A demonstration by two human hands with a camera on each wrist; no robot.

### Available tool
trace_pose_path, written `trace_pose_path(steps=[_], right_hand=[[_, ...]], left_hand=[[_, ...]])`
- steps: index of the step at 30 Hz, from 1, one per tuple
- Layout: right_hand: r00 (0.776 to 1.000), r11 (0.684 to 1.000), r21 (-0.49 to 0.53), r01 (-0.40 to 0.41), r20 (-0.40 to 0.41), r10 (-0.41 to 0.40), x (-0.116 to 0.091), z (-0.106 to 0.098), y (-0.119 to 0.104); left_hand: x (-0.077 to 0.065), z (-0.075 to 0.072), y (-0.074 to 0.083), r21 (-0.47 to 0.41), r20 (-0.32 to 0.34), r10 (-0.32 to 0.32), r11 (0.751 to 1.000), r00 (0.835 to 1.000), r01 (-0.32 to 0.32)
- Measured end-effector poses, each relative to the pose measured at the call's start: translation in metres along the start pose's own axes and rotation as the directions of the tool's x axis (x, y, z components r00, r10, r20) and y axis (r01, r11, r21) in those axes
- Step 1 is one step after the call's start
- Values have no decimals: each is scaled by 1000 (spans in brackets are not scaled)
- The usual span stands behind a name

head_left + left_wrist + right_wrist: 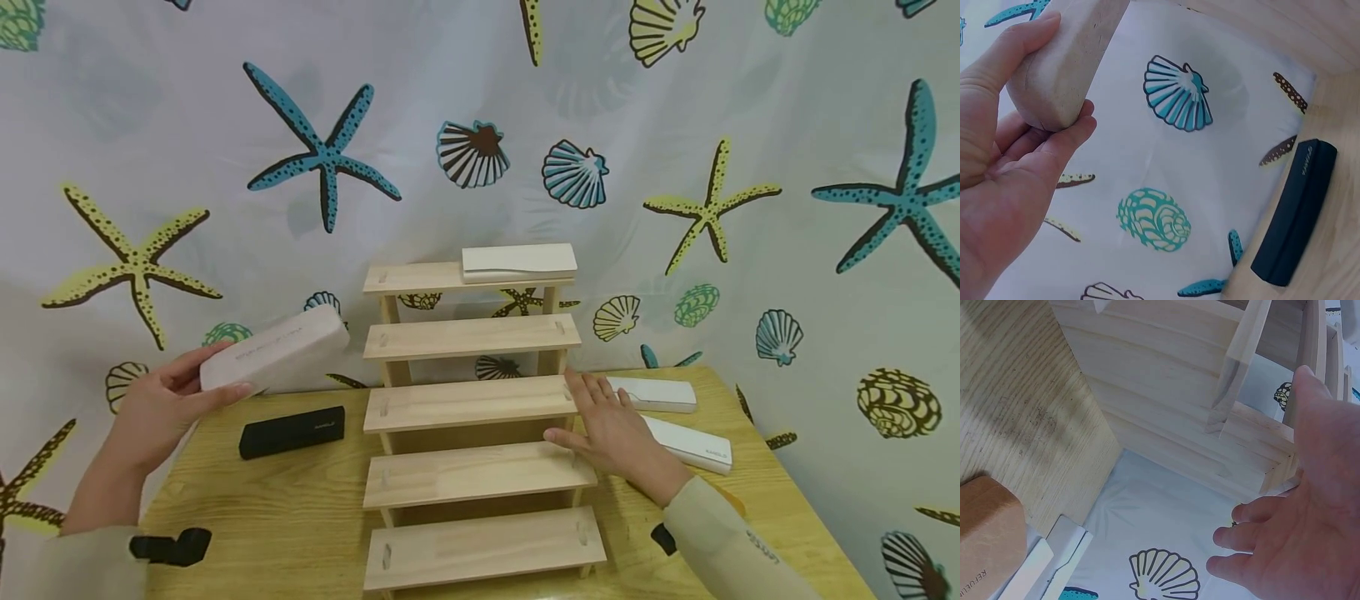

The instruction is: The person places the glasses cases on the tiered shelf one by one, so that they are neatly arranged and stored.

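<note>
My left hand (161, 404) grips a pale, rounded glasses case (273, 350) by its near end, thumb on one side and fingers on the other, raised above the table's left side. In the left wrist view that glasses case (1069, 62) looks greyish. Below it lies a black glasses case (292, 432). My right hand (611, 421) is spread with straight fingers at the right end of the wooden stepped rack (465, 404), fingertips right at the middle step. A white glasses case (517, 260) lies on the rack's top step.
Two white cases (660, 393) (693, 446) lie on the table behind and beside my right hand. A brown case (988, 531) with lettering sits near them, mostly hidden under my right forearm in the head view. A patterned curtain (420, 100) hangs behind the table (247, 517).
</note>
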State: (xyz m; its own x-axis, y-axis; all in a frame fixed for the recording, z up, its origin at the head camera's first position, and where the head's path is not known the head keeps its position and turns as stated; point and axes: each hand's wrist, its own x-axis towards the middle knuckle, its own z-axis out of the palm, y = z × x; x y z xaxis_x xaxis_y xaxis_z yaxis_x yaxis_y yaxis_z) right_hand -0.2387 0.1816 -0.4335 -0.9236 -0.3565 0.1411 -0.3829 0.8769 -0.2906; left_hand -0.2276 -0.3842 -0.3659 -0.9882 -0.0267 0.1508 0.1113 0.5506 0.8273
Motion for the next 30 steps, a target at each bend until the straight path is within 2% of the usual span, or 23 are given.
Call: trace_pose_path(steps=[12,19,23,30], right_hand=[[1000,1000,2,-9,13,9,1,2,1],[1000,1000,11,-15,12,15,1,1,1],[1000,1000,26,-13,12,13,1,0,0],[1000,999,29,-14,16,14,1,1,0]], left_hand=[[28,5,35,47,-3,22,999,1000,-22],[47,15,51,4,12,61,998,998,-62],[56,20,59,-35,31,53,998,998,-52],[67,29,70,-43,57,52,998,997,-50]])
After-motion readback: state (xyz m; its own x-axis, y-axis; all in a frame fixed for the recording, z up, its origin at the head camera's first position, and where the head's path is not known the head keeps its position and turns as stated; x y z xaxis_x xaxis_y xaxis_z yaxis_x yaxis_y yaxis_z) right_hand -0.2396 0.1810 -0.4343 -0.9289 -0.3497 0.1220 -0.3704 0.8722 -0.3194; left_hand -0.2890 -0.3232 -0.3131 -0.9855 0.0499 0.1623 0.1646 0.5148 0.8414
